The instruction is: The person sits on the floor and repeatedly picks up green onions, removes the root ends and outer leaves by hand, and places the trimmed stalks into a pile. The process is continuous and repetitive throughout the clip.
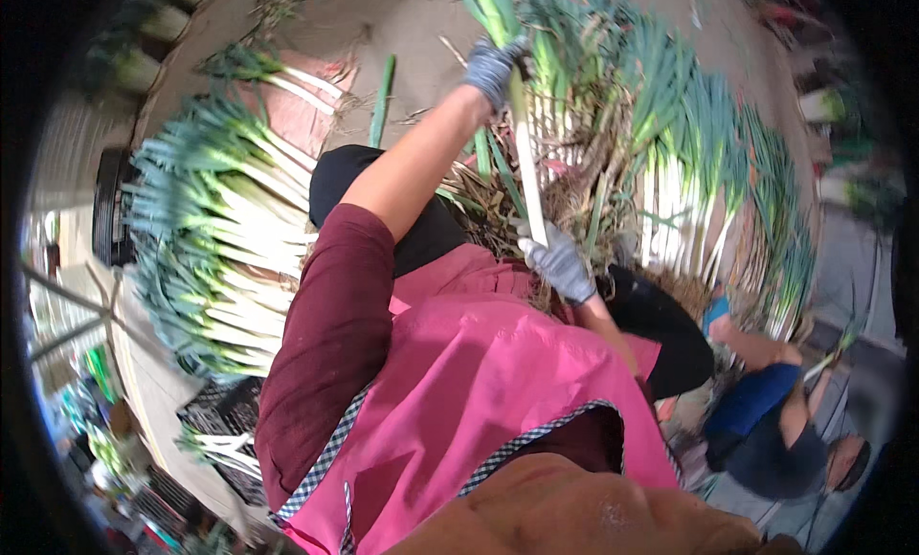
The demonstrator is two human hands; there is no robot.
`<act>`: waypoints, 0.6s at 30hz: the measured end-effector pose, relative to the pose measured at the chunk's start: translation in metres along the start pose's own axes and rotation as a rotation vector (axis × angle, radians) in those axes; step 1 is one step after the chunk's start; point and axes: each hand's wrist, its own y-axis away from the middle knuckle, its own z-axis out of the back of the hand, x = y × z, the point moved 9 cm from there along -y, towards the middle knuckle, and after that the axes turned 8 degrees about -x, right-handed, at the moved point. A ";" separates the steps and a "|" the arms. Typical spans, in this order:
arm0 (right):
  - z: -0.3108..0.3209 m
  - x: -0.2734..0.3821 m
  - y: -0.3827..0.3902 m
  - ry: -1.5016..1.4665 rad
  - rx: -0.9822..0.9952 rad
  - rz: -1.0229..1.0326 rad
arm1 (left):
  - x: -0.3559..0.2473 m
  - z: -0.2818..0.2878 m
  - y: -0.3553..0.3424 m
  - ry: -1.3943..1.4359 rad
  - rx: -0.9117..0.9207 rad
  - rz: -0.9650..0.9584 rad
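Observation:
My gloved left hand (491, 72) is closed round a long leek (526, 158) just below its green leaves, toward the top of the view. My gloved right hand (560, 266) is closed at the leek's white lower end, over my lap. Beneath and beside the leek lies a heap of dry leaves and roots (593, 158). Upright-looking rows of leeks (675, 201) with dark green tops and white stems lie to the right of it. A pile of pale-stemmed leeks (225, 234) lies at my left, beside my arm.
A pink sheet (302, 124) with a few leeks is on the floor (402, 86) ahead. A black crate (215, 411) holding leeks stands at lower left, and a black container (113, 210) at far left. A co-worker (775, 431) in dark and blue clothing is at lower right.

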 end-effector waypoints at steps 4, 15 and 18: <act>-0.007 0.038 0.009 0.566 -0.223 0.322 | 0.002 0.011 0.066 -0.428 -0.131 -0.142; -0.068 0.081 -0.040 0.694 -0.123 0.524 | -0.104 0.032 0.066 -0.233 -0.208 -0.340; -0.032 0.052 -0.045 1.206 -0.160 0.823 | -0.181 0.062 0.041 -0.143 -0.239 -0.432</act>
